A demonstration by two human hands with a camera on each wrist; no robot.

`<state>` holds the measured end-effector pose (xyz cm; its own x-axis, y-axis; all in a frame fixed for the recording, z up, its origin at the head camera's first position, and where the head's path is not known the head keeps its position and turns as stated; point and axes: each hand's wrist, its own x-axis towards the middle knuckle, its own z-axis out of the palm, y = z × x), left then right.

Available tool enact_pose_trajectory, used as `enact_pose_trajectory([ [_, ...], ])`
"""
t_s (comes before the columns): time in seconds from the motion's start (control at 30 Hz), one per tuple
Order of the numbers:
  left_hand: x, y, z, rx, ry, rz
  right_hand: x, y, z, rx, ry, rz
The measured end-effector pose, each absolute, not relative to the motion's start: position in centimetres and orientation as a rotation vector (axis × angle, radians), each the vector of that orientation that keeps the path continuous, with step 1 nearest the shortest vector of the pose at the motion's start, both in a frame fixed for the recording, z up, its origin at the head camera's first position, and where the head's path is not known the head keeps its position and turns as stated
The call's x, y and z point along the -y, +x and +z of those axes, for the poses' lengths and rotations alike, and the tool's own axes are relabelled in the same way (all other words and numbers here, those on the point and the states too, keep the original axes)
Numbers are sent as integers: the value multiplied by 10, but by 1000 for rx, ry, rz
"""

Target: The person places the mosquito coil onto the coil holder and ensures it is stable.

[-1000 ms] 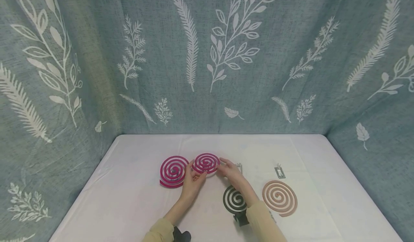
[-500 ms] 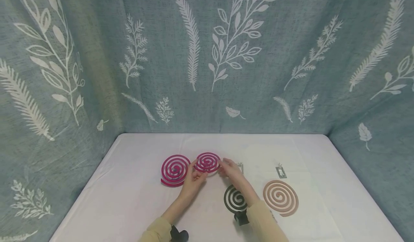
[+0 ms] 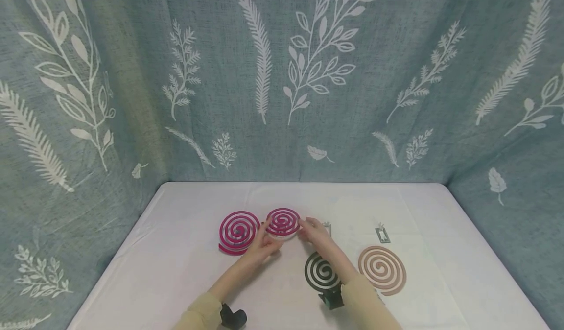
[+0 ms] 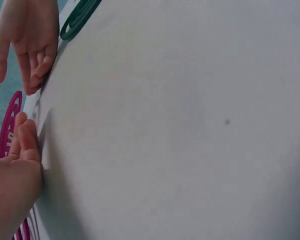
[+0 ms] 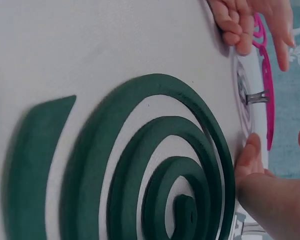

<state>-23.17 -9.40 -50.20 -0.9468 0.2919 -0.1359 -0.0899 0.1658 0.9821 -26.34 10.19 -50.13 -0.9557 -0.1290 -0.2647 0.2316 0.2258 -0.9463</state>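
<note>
Between my hands a pink mosquito coil (image 3: 283, 221) is perched level on a small metal stand (image 5: 257, 97), raised off the white table. My left hand (image 3: 263, 245) is at its left side, index finger and thumb stretched out, the other fingers loosely bent. At the coil's right edge is my right hand (image 3: 315, 232), its fingers spread and relaxed; in the left wrist view a gap shows between them and the coil. A second pink coil (image 3: 239, 231) lies just left of my left hand, partly covered by it. Under my right forearm is a dark green coil (image 5: 121, 200), partly hidden.
A tan coil (image 3: 380, 268) lies to the right on the white table (image 3: 167, 281). Behind it is another metal stand (image 3: 382, 235), and one more stand (image 3: 328, 228) shows partly behind my right hand. A patterned curtain (image 3: 273, 149) surrounds the table's back and sides.
My left hand's fingers have loosened from the coil's left edge, and its forearm has swung left and down. The coil stays in place, and my right hand has barely moved.
</note>
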Motion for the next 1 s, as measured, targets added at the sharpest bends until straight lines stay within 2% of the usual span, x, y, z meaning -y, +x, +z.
enact_pose_trajectory([
  [0.33,108,-221,-482,-2028,474,1537,-113,-255,-487,-2262,29,-1715],
  [0.83,77,-213,-470,-2279,829,1375,-151,-221,-476,-2513,-241,-1360],
  [1.0,69,-207,-473,-2376,925,1266,-173,-214,-475,-2568,-420,-1267],
])
